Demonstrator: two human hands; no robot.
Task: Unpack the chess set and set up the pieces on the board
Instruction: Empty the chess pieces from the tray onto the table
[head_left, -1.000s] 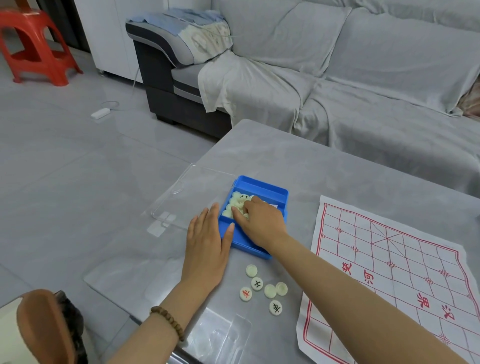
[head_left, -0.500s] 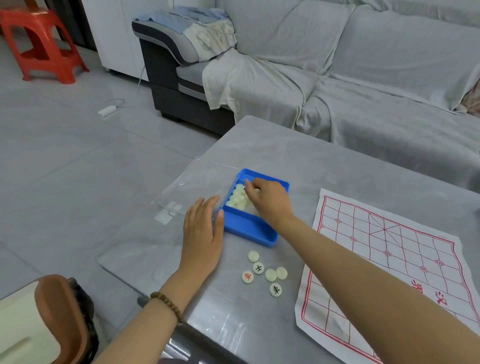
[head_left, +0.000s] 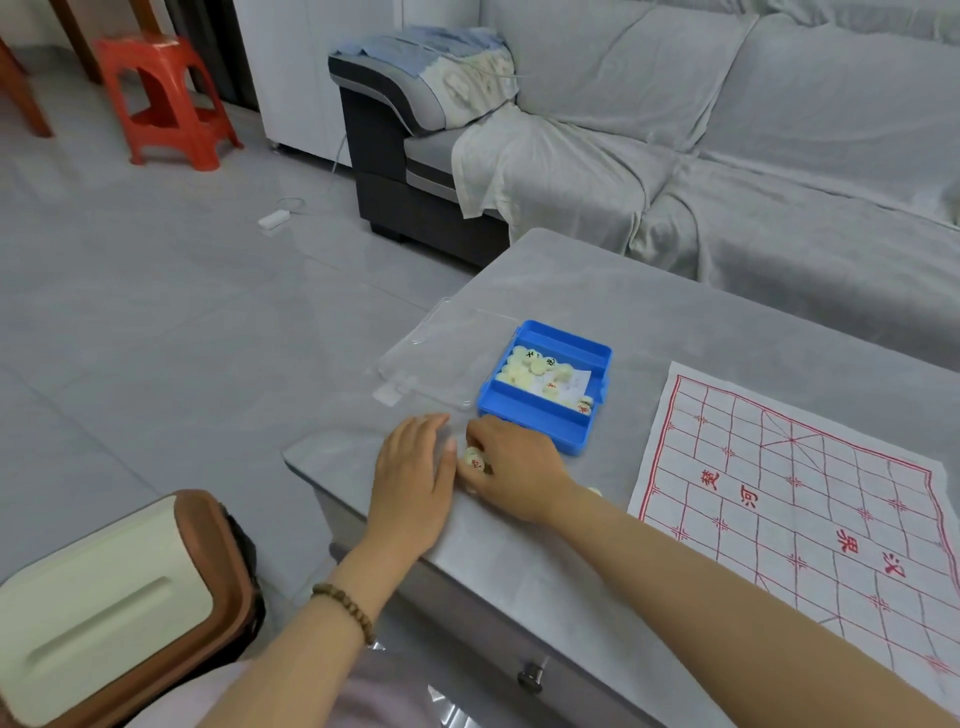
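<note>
On the grey tabletop, just in front of the open blue plastic box that holds cream round chess pieces, the right hand curls its fingers around a few such discs. Touching it, the left hand lies flat, fingers together. Beside them lies the white paper board with red grid lines.

We see a grey table carrying a blue box of pale round pieces, with a clear lid lying flat just beside it on the left. To the right lies a white paper board printed with a red grid. Near the table's front edge, both hands rest on the surface, the left hand flat and the right hand closed over a few pieces.
</note>
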